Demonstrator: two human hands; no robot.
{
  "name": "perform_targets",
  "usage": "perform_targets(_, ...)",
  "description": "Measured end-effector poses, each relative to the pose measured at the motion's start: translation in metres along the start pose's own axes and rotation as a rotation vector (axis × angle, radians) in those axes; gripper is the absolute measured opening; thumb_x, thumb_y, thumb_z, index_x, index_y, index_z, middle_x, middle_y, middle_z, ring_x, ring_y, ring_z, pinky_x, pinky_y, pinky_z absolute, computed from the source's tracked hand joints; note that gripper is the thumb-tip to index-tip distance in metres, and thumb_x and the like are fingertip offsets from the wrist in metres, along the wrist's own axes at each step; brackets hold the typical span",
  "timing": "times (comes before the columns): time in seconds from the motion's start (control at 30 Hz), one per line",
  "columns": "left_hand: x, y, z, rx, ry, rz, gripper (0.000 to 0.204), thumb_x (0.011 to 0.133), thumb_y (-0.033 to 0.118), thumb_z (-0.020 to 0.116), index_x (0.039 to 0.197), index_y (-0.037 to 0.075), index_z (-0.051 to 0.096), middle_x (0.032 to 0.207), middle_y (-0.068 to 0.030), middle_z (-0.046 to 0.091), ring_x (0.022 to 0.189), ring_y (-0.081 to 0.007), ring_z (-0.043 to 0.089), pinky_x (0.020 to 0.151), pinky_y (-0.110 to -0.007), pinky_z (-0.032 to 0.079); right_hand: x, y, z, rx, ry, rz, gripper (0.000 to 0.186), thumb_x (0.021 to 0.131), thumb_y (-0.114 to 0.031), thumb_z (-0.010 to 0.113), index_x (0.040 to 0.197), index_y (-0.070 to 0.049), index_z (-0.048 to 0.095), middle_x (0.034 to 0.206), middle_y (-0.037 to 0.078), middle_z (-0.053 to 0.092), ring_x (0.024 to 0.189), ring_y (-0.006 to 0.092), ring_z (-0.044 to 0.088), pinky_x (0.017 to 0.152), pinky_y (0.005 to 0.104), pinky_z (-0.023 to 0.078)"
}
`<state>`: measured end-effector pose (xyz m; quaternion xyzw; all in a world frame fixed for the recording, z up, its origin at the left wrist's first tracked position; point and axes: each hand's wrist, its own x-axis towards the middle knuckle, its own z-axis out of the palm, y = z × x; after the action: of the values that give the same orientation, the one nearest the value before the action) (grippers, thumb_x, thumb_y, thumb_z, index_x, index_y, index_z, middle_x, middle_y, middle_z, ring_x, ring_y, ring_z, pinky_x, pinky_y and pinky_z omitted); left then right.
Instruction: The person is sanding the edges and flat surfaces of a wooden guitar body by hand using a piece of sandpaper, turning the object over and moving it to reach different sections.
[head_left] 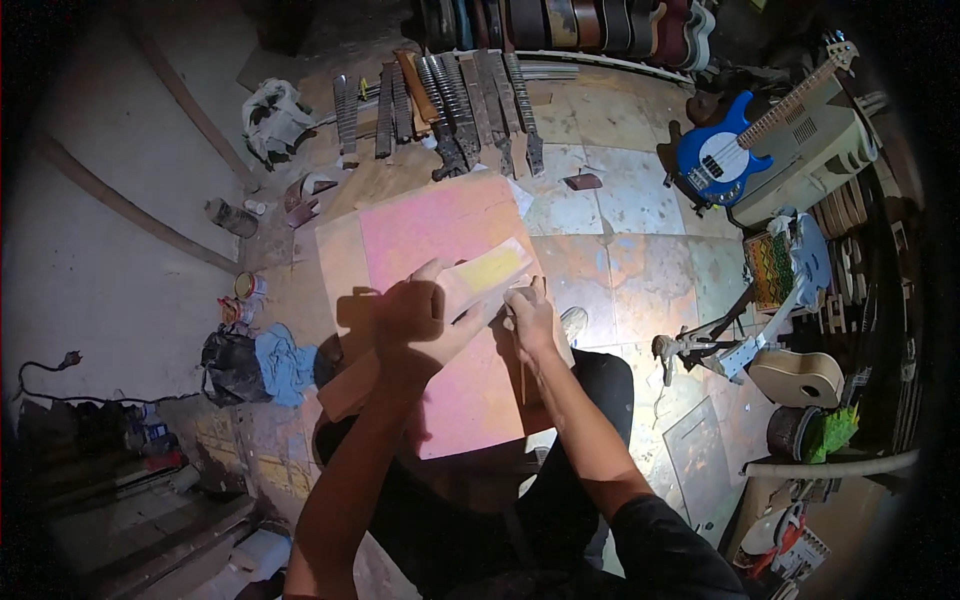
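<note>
A long pale wooden piece [485, 268] with a yellow patch on top lies diagonally over a pink-stained board [425, 225] above my knees. My left hand [425, 320] is wrapped over the middle of this piece, partly in shadow. Beside the piece's upper right end, my right hand [530, 315] has its fingers curled closed at the edge; what they hold, if anything, is too small or hidden to tell.
Several guitar necks [452, 110] lie beyond the board, below guitar bodies [560, 22]. At right are a blue bass [720, 160], a stand [690, 350] and an acoustic body [795, 375]. Cloths [285, 360] and cans [243, 285] sit at left.
</note>
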<state>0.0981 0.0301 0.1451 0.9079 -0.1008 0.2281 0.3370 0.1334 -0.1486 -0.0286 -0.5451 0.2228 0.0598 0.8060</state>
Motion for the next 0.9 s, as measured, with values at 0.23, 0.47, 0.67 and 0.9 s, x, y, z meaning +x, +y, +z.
perform_targets(0.23,0.000,0.008,-0.006,0.042,-0.168,-0.210,0.059,0.070,0.019,0.090,0.121,0.003,0.064,0.094,-0.0139,0.073,0.083,-0.0244,0.074,0.073,-0.035,0.059,-0.016,-0.014,0.006,-0.085,-0.018,0.024,0.011,0.093,-0.014,0.064,0.090,-0.003,0.064,0.070,-0.001,0.053,0.057,0.0083,0.048,0.050,0.0238,0.039)
perform_targets(0.47,0.000,0.010,-0.005,0.072,-0.113,-0.155,0.061,0.070,0.020,0.090,0.122,0.002,0.064,0.091,-0.0136,0.072,0.081,-0.0247,0.073,0.073,-0.036,0.058,-0.014,-0.006,0.008,-0.015,-0.010,-0.004,0.011,0.091,-0.011,0.068,0.091,-0.004,0.060,0.071,0.000,0.057,0.054,0.0096,0.050,0.047,0.0250,0.040)
perform_targets(0.67,-0.002,0.004,-0.001,0.057,-0.032,-0.060,0.061,0.069,0.020,0.090,0.121,0.001,0.064,0.067,-0.0045,0.059,0.056,-0.0146,0.058,0.057,-0.033,0.047,-0.009,-0.003,0.002,0.092,-0.038,0.075,0.014,0.091,-0.012,0.068,0.096,-0.004,0.058,0.075,0.001,0.058,0.055,0.0102,0.050,0.047,0.0252,0.040)
perform_targets(0.9,0.001,0.005,-0.004,-0.010,0.005,0.008,0.054,0.068,0.017,0.089,0.115,0.002,0.067,0.059,0.0014,0.048,0.051,-0.0102,0.048,0.052,-0.031,0.039,-0.002,0.007,-0.002,-0.044,-0.014,0.012,0.015,0.091,-0.016,0.067,0.096,-0.002,0.063,0.069,0.002,0.057,0.053,0.0111,0.050,0.047,0.0280,0.042)
